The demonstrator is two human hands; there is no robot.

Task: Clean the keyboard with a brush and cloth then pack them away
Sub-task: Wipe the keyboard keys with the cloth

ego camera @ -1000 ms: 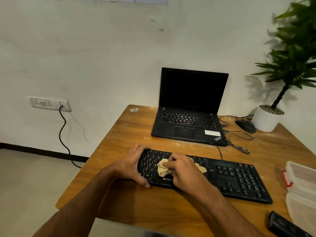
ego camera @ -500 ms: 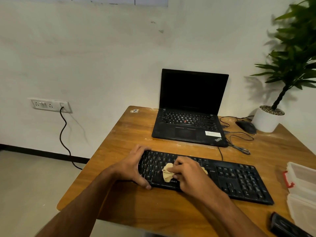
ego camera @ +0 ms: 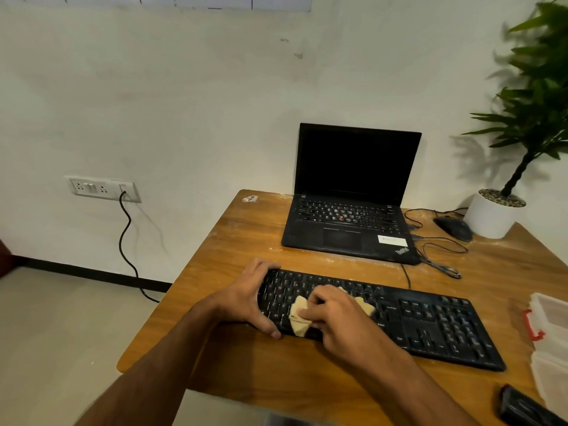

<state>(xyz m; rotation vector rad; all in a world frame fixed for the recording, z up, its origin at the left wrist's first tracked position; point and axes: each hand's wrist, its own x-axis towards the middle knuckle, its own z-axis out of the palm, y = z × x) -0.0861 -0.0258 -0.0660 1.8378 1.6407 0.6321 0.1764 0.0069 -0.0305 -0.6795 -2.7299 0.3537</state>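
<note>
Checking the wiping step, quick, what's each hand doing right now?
Left hand: grips the left end of the keyboard.
Right hand: holds the beige cloth against the keys.

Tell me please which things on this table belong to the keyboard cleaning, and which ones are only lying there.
Part of the job:
- keyboard, gripped at its left end by the left hand
- cloth, held on the keys by the right hand
- plastic box, probably for packing away

Only lying there:
- laptop
- mouse
- potted plant
- dark object, unclear what
</note>
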